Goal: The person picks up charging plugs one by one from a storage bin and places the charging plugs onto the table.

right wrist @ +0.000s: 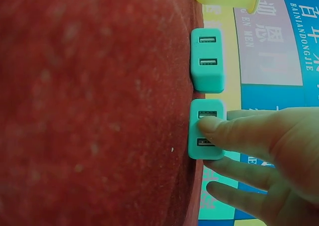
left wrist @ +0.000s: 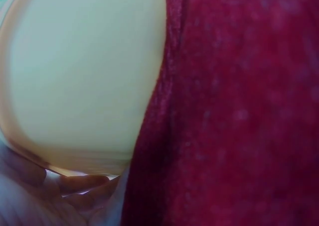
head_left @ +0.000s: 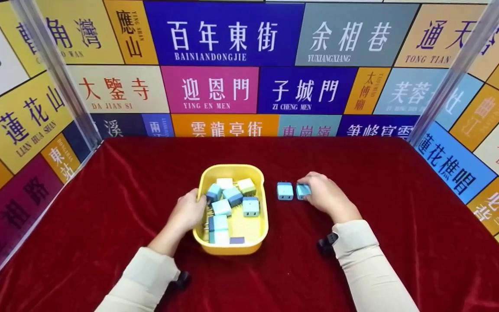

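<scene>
My left hand (head_left: 189, 211) grips the left side of a yellow plastic tub (head_left: 232, 250), thumb by the rim. In the left wrist view the tub's pale wall (left wrist: 84, 76) hides part of that hand. Several USB charger plugs, such as a blue and teal one (head_left: 251, 207), lie jumbled inside the tub. To the tub's right, my right hand (head_left: 325, 195) pinches a teal USB charger (right wrist: 193, 131) on the cloth, its thumb (right wrist: 212, 125) across the face with the two ports. Just left of it stands a second USB charger (head_left: 284, 191), a small gap apart.
Dark red velvet cloth (head_left: 301, 277) covers the table. Panels with coloured street-name signs (head_left: 223, 34) enclose the back and sides, with clear posts (head_left: 457, 69) at the back corners. A purple patch (head_left: 237, 240) shows on the tub's floor.
</scene>
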Tool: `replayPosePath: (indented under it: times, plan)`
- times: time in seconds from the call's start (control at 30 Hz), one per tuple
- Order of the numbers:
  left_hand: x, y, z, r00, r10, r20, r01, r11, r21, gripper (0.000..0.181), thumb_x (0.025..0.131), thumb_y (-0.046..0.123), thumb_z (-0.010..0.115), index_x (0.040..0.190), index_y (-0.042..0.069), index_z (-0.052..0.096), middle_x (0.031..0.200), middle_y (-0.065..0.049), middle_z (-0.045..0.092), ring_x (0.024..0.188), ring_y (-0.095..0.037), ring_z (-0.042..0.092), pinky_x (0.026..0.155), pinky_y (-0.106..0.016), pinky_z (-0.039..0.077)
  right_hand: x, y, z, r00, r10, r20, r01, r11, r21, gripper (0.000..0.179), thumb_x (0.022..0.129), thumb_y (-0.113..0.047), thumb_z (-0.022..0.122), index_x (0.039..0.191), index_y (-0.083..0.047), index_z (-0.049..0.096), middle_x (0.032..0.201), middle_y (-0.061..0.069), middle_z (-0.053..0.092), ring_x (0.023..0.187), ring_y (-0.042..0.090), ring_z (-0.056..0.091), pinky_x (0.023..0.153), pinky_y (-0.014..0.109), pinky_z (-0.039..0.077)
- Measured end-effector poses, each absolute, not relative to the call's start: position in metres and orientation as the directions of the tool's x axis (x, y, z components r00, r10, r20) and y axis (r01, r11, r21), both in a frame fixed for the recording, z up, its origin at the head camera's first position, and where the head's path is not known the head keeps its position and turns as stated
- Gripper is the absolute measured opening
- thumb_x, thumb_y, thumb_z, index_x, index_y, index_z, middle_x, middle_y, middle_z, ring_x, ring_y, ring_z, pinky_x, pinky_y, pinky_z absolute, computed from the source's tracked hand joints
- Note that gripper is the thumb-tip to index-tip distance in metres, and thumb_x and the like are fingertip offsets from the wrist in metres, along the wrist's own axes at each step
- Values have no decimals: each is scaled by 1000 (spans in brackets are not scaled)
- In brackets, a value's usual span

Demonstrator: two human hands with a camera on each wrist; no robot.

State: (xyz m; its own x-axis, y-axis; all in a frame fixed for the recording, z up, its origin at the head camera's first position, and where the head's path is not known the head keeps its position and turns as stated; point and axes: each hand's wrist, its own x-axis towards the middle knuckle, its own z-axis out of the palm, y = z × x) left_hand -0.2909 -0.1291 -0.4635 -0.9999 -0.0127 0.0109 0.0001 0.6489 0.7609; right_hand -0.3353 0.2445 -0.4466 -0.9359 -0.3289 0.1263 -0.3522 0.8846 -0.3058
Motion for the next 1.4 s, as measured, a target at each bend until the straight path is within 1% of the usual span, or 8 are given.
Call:
replayPosePath:
  times: [0.07, 0.23, 0.53, 0.67, 0.97, 1.2, 1.4]
  plan:
    - [-291, -129, -464, -1000, -10, 13, 4, 647, 763, 39, 110, 21, 47, 135, -3, 63, 121, -22, 70, 112, -34, 64, 103, -51, 52, -335, 244, -446, -935, -332, 125, -355, 884, -306, 43, 91, 5, 74, 133, 1, 72, 128, 18, 66, 119, 39, 63, 103, 52, 53]
    - [-291, -130, -463, -1000, -7, 13, 5, 643, 766, 39, 110, 21, 47, 136, -4, 63, 121, -22, 69, 112, -34, 64, 103, -51, 51, -335, 245, -445, -934, -333, 126, -356, 881, -312, 42, 90, 5, 75, 132, 1, 72, 127, 18, 67, 118, 38, 63, 103, 52, 52]
    - [-290, -129, -464, -1000, -13, 28, 12, 648, 761, 35, 109, 21, 48, 128, -2, 66, 112, -21, 70, 105, -33, 65, 99, -52, 53, -334, 245, -447, -933, -332, 135, -358, 876, -323, 42, 88, 6, 75, 130, 1, 74, 127, 18, 68, 116, 38, 63, 102, 51, 53]
    - [-290, -129, -465, -999, -13, 30, 14, 654, 757, 35, 109, 21, 48, 128, -2, 66, 111, -21, 70, 105, -33, 65, 99, -52, 53, -335, 245, -447, -935, -332, 126, -355, 877, -325, 42, 89, 5, 75, 132, 1, 73, 129, 18, 68, 119, 38, 63, 103, 51, 52]
    - [-290, -129, -464, -999, -11, 30, 16, 649, 761, 35, 109, 21, 48, 128, -3, 65, 109, -21, 70, 104, -33, 65, 98, -51, 54, -335, 245, -446, -932, -337, 136, -364, 875, -320, 42, 89, 4, 77, 130, 1, 73, 127, 18, 68, 116, 37, 64, 102, 51, 53]
    - [-291, -130, -465, -1000, -9, 26, 14, 658, 753, 37, 109, 21, 47, 130, -4, 65, 112, -21, 70, 106, -34, 65, 100, -52, 53, -335, 245, -445, -926, -348, 147, -378, 871, -315, 41, 87, 5, 77, 128, 2, 74, 125, 19, 69, 114, 37, 64, 101, 51, 53]
    - [-291, -130, -465, -1000, -8, 20, 10, 655, 756, 38, 109, 21, 47, 132, -3, 64, 115, -21, 70, 108, -34, 65, 101, -52, 52, -334, 243, -439, -934, -328, 141, -357, 876, -324, 42, 90, 3, 77, 131, 2, 72, 129, 19, 68, 119, 38, 64, 105, 52, 52]
